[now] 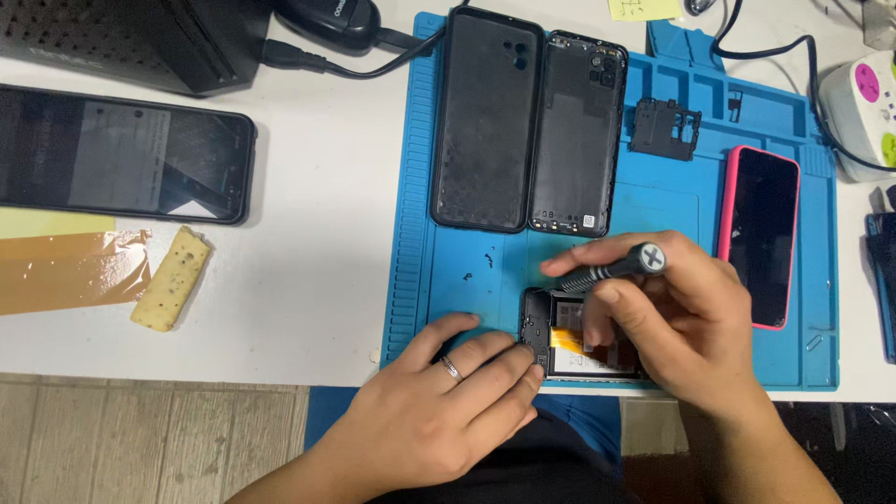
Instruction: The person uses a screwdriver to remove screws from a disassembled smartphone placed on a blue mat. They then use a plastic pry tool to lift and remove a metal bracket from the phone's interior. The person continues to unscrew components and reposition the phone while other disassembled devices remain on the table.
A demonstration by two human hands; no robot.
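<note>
The left hand lies flat on the opened phone at the blue mat's near edge, bracing it – the right hand grips a screwdriver above its frame.

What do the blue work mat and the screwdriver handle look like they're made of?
The blue mat looks like matte silicone or soft rubber: moulded ridges and recessed trays, no glare. The screwdriver in the right hand looks like dark knurled metal with a lighter cap, though coated plastic is possible.
</note>
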